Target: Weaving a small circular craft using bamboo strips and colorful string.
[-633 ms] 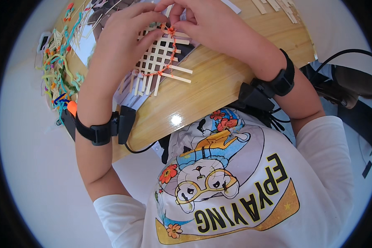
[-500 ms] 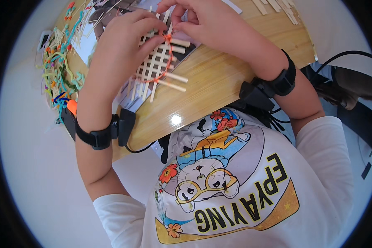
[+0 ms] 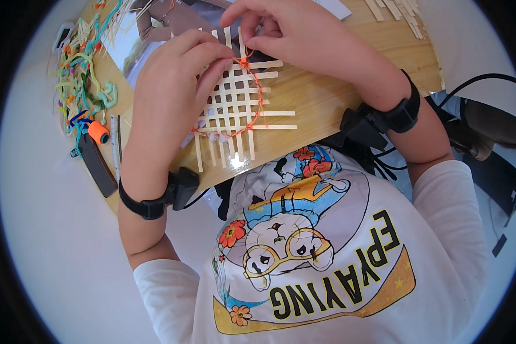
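A lattice of pale flat wooden strips point(image 3: 235, 96), woven over and under, is tilted above the table with loose strip ends sticking out. Orange cord point(image 3: 260, 92) runs round its right and lower sides, knotted at several strips. My left hand point(image 3: 175, 77) covers the lattice's left side, its thumb and forefinger pinching the upper edge beside an orange knot point(image 3: 244, 63). Just above that knot is my right hand point(image 3: 286, 28), fingers curled, with a loose length of the cord rising to its thumb and fingertips. Its fingertips partly hide the grip.
Colourful yarn scraps point(image 3: 86, 80) pile up at the left table edge. Near them are an orange spool point(image 3: 98, 133), a dark oblong block point(image 3: 97, 166) and a ruler point(image 3: 116, 140). Loose wooden strips point(image 3: 404, 11) lie far right. A printed picture sheet point(image 3: 120, 49) lies beneath the work.
The lattice has come nearer to me and slightly right, turning so more of its face and lower orange edge shows. My left hand moved with it; the right shifted slightly right.
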Tool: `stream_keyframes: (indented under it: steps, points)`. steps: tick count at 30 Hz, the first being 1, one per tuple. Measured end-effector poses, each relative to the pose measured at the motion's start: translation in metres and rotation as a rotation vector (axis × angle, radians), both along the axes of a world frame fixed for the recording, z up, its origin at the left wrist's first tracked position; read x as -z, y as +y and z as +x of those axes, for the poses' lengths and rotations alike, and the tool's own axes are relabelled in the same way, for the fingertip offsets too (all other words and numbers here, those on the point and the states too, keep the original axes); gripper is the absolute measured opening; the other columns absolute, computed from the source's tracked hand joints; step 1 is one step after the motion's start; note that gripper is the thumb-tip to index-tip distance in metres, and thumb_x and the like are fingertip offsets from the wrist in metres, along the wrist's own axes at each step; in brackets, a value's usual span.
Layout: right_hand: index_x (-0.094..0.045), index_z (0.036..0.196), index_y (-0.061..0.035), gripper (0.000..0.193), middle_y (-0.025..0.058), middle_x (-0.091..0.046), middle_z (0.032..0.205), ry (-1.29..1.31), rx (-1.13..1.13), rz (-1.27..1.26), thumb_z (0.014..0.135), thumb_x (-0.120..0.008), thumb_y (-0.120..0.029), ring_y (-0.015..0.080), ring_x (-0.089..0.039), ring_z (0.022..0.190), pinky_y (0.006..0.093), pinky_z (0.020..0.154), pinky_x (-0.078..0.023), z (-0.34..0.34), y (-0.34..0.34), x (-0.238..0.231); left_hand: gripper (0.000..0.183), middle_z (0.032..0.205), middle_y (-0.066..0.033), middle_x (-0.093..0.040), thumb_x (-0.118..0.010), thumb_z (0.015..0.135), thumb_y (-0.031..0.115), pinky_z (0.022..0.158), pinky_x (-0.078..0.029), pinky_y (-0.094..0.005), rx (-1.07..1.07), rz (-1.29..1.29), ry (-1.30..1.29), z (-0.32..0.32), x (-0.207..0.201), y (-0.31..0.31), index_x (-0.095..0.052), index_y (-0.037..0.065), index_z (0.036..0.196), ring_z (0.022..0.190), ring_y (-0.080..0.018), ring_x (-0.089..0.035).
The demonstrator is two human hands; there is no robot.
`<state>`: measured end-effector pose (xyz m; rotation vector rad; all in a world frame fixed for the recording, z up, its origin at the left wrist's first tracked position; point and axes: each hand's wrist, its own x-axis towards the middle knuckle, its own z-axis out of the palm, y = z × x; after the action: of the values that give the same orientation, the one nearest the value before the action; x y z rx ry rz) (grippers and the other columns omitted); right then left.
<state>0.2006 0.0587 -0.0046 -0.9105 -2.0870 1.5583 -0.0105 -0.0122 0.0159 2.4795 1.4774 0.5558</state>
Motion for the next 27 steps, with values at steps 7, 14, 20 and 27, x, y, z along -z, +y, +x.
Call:
stream_keyframes:
  steps: [7,14,20,27]
  points:
    - [-0.074,0.1,0.0014,0.027,0.0143,-0.073,0.085,-0.313,0.125,0.165,0.097,-0.066,-0.024,0.0234,-0.068,0.077,0.0327,0.071,-0.052,0.019,-0.003,-0.037,0.011,0.097,-0.0075,-0.067,-0.075,0.087,0.009,0.076,-0.052,-0.0351,0.06,0.127,0.001,0.001,-0.001,0.001,-0.073,0.004,0.097,0.086,-0.0269,-0.066]
    - [-0.078,0.093,-0.0024,0.041,0.0105,-0.073,0.081,-0.474,-0.047,-0.089,0.101,-0.059,-0.038,0.0209,-0.066,0.075,0.033,0.069,-0.05,0.016,0.008,-0.048,0.01,0.091,-0.0074,-0.065,-0.075,0.086,0.011,0.074,-0.051,-0.0362,-0.112,0.043,-0.046,0.004,0.0,-0.006,-0.071,0.004,0.092,0.084,-0.0269,-0.064]
    - [-0.077,0.087,-0.0008,0.042,0.0084,-0.07,0.072,-0.434,-0.182,-0.091,0.099,-0.06,-0.038,0.0191,-0.063,0.067,0.0319,0.065,-0.048,0.003,0.023,-0.032,0.009,0.086,-0.0058,-0.063,-0.076,0.082,0.011,0.07,-0.051,-0.0389,-0.043,0.116,-0.066,0.013,0.005,-0.008,-0.071,0.006,0.088,0.081,-0.0281,-0.063]
    - [-0.073,0.082,-0.0015,0.032,0.003,-0.064,0.066,-0.386,-0.288,-0.215,0.092,-0.065,-0.031,0.0128,-0.055,0.059,0.027,0.055,-0.042,-0.001,0.029,-0.023,0.01,0.086,-0.0063,-0.064,-0.077,0.081,0.01,0.072,-0.05,-0.0397,0.035,0.137,-0.05,0.012,0.012,-0.01,-0.071,0.006,0.087,0.081,-0.0285,-0.062]
